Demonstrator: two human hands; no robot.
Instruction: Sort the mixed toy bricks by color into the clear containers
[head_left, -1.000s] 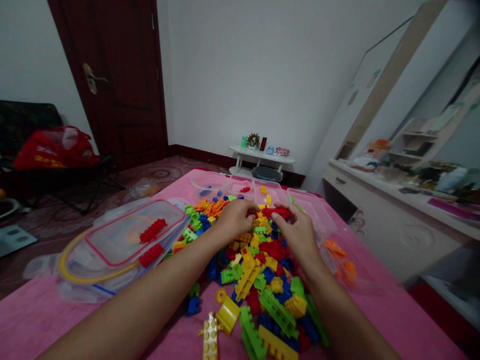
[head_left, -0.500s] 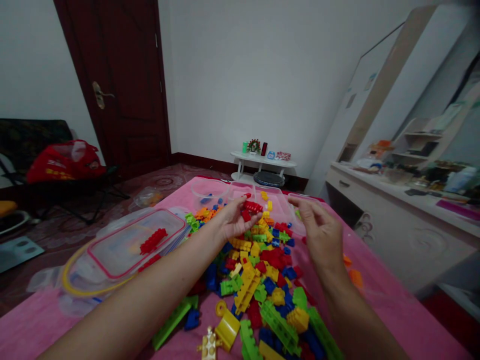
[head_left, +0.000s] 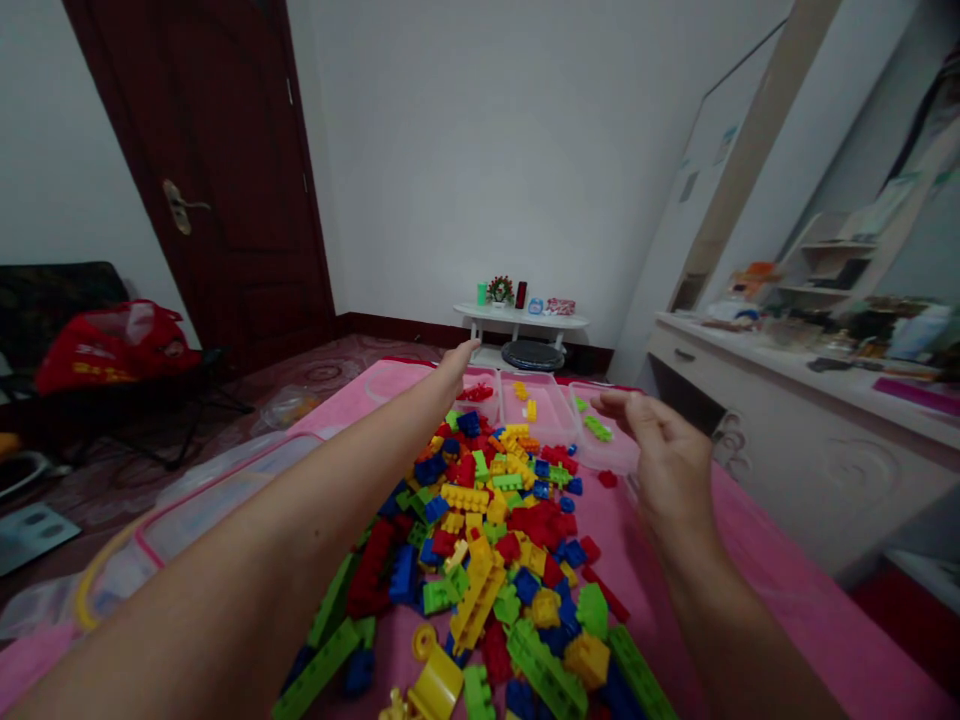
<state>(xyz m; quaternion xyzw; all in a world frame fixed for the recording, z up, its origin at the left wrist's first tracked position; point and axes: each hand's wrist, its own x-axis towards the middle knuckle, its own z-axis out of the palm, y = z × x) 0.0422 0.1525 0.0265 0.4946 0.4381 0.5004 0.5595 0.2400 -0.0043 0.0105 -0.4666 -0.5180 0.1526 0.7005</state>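
My left hand (head_left: 452, 372) reaches to the far side of the table, seen edge-on with stretched fingers, beside a clear compartment (head_left: 495, 408) where red bricks (head_left: 476, 392) lie. Nothing shows in that hand, though its palm side is hidden. My right hand (head_left: 670, 445) hovers at the right, fingers loosely bent and apart, with no brick visible in it. Near its fingertips is a clear container (head_left: 611, 458) with green bricks (head_left: 598, 428). Between my forearms spreads a mixed pile of toy building bricks (head_left: 491, 530) in red, yellow, blue and green.
A clear compartment (head_left: 551, 415) holds yellow bricks (head_left: 531, 410). Clear lids (head_left: 217, 490) with coloured rims lie at the left on the pink cloth (head_left: 757, 560). Beyond the table are a low white shelf (head_left: 517, 317) and, to the right, a dresser (head_left: 772, 400).
My left hand has moved forward and left, and the red bricks it held are out of sight in it; red bricks now lie in the compartment. My right hand shifted slightly right.
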